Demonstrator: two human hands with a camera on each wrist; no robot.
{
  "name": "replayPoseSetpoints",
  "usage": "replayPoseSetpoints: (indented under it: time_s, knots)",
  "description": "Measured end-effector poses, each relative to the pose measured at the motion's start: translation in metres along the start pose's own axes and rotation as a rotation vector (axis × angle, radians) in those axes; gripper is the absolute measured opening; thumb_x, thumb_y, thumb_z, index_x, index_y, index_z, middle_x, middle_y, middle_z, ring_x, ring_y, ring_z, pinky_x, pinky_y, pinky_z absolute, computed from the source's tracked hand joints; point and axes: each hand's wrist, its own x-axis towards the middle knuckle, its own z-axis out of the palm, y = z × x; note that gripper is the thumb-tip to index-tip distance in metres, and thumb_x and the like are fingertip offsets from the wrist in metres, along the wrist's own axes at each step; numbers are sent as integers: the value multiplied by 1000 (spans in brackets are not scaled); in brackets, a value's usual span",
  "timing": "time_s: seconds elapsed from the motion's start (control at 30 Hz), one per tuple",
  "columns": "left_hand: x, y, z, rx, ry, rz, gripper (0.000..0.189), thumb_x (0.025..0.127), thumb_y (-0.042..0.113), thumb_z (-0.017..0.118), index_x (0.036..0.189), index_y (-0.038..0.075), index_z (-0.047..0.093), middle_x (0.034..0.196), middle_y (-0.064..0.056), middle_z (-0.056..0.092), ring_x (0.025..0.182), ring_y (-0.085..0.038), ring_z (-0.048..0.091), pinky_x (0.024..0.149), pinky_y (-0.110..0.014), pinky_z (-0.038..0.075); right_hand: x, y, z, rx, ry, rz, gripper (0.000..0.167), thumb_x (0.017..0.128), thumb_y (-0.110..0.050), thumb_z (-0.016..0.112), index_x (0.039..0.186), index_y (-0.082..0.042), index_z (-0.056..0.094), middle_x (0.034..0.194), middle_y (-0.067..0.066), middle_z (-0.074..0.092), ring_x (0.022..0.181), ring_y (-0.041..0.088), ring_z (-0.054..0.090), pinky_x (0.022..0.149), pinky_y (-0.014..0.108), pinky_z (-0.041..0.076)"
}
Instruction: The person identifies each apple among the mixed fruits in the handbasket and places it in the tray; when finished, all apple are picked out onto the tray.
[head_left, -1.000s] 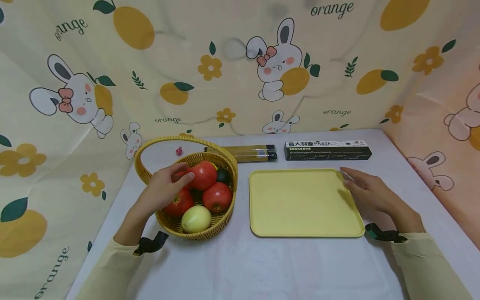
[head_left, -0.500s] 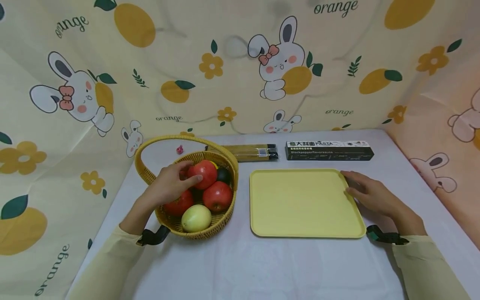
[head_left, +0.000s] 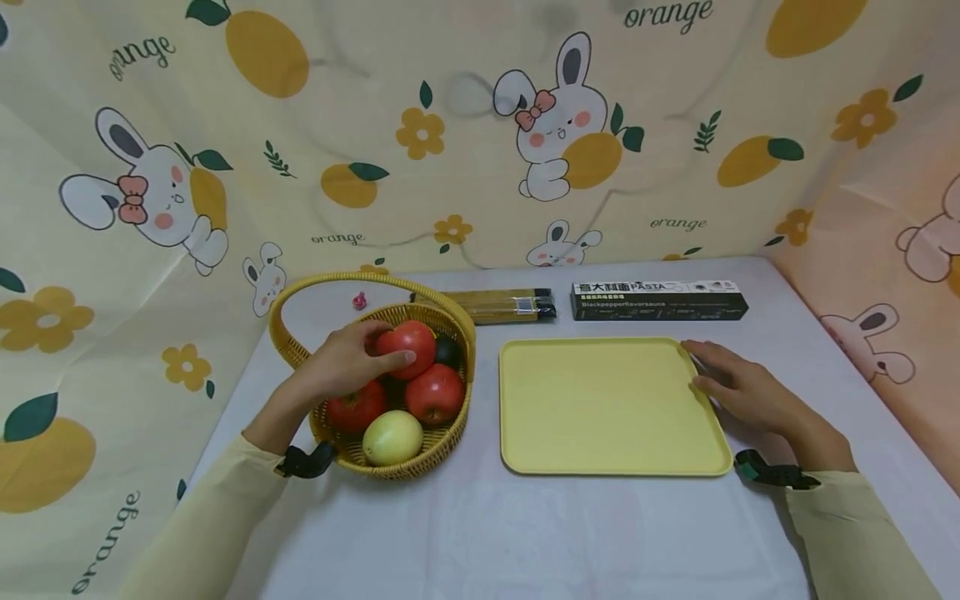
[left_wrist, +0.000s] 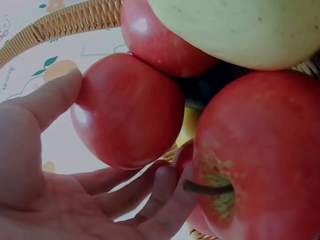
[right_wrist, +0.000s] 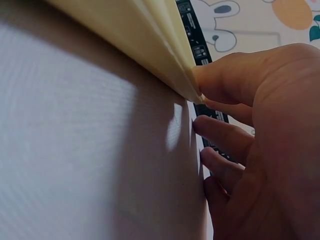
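Observation:
In the head view my left hand [head_left: 341, 362] reaches into the wicker basket [head_left: 442, 446]. Its thumb and fingers lie round the upper red apple [head_left: 412, 342]. The left wrist view shows the thumb against one side of this apple [left_wrist: 127, 112] and the fingers along its other side. Beside them sits another apple [left_wrist: 265, 150] with its stem showing. My right hand [head_left: 742, 387] pinches the right rim of the pale yellow tray [head_left: 600, 408]. In the right wrist view the thumb and forefinger meet at the tray's edge [right_wrist: 150, 40], the other fingers bent below it.
A pale green-yellow fruit [head_left: 393, 438], more red apples [head_left: 435, 394] and a dark round fruit [head_left: 447, 352] share the basket, whose handle [head_left: 360, 276] arches over it. Behind stand a pasta box [head_left: 658, 302] and long brown packets [head_left: 498, 306]. A small pink item [head_left: 360, 300] lies behind the basket.
My left hand has moved slightly right and closed round the upper apple. My right hand has settled on the tray's right rim; the tray stays in place.

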Motion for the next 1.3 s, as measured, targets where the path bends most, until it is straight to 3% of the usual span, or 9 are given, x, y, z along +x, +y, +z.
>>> replayPoseSetpoints:
  time_s: [0.27, 0.53, 0.83, 1.07, 1.2, 1.3]
  knots:
    - [-7, 0, -2, -28, 54, 36, 79, 94, 50, 83, 157, 10, 55, 146, -20, 67, 135, -40, 64, 111, -65, 55, -2, 1, 1, 9, -8, 12, 81, 111, -45, 61, 176, -17, 22, 179, 30, 17, 163, 61, 12, 121, 85, 22]
    - [-31, 0, -4, -134, 119, 71, 84, 90, 44, 89, 162, 18, 53, 149, -16, 66, 137, -40, 62, 105, -60, 61, -3, -1, 2, 7, -7, 17, 81, 111, -47, 60, 176, -16, 23, 178, 31, 18, 162, 62, 12, 120, 86, 22]
    - [-59, 0, 1, -385, 89, 264, 76, 89, 21, 92, 157, 20, 56, 156, -7, 59, 138, -36, 63, 102, -41, 64, -3, 1, 2, 18, -6, 14, 80, 112, -47, 59, 176, -18, 22, 179, 30, 18, 163, 61, 10, 119, 87, 21]
    - [-68, 21, 18, -395, 65, 416, 76, 86, 21, 94, 154, 20, 60, 149, -5, 63, 129, -30, 69, 102, -37, 64, -2, 3, 3, 19, 2, 6, 79, 113, -46, 59, 176, -18, 22, 179, 29, 18, 163, 61, 10, 120, 86, 20]
    - [-64, 41, 34, -371, 63, 488, 79, 84, 21, 94, 155, 17, 60, 147, -7, 66, 126, -29, 71, 103, -40, 64, -2, 4, 3, 22, 5, -7, 78, 113, -45, 59, 176, -18, 23, 179, 29, 18, 163, 61, 10, 121, 86, 20]
    - [-57, 55, 47, -365, 41, 508, 82, 85, 21, 93, 158, 15, 57, 151, -8, 65, 129, -29, 70, 104, -44, 64, -2, 4, 3, 20, 8, -23, 77, 113, -43, 58, 176, -18, 22, 179, 29, 19, 163, 61, 10, 121, 86, 20]
